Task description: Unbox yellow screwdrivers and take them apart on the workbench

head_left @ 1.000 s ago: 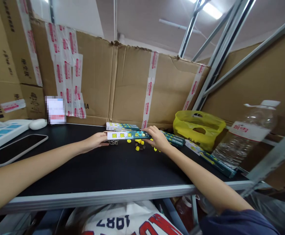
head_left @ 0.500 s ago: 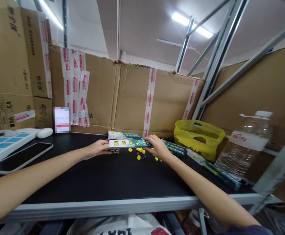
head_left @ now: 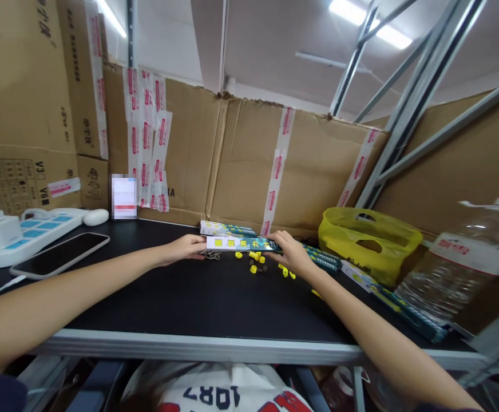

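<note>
A long slim printed box, white at its left end and dark green at its right, is held level above the black tabletop. My left hand grips its left end, fingers closed on it. My right hand is wrapped over the right end. Similar boxes lie just behind it, partly hidden. Below and in front are several small yellow plastic parts with a few small dark pieces among them. Thin metal wire pieces lie by my left fingertips.
On the left are a power strip, a phone and a white rounded object. To the right stand a yellow plastic bag, a large water bottle and another long box. Cardboard walls the back.
The view has swung so that everything sits a little further right and slightly higher. Both hands still hold the long box in much the same way.
</note>
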### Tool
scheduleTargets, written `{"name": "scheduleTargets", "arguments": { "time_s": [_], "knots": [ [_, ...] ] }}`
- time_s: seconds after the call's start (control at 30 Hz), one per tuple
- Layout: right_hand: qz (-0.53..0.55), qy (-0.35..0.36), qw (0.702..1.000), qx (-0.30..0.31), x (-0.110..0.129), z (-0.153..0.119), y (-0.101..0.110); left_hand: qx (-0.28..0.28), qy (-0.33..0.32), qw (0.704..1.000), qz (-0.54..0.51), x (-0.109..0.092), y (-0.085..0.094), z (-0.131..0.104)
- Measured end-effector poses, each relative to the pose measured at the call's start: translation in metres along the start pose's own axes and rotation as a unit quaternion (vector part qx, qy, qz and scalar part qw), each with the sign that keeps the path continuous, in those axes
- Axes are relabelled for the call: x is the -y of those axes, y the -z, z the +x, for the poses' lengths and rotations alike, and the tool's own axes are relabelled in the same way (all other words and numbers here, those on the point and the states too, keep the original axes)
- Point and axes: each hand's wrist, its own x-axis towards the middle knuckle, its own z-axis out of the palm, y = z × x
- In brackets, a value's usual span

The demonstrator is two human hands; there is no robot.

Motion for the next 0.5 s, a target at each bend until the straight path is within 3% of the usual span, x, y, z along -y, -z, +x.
{"name": "scheduleTargets", "arguments": {
  "time_s": [0.23, 0.5],
  "knots": [
    [0.012, -0.007, 1.000, 0.000, -0.009, -0.003, 0.003, 0.013, 0.006, 1.000, -0.020, -0.001, 0.005, -0.001],
    [-0.002, -0.027, 0.999, -0.022, -0.016, -0.004, 0.006, 0.026, -0.044, 0.996, 0.074, 0.007, 0.005, 0.002]
  ]
}}
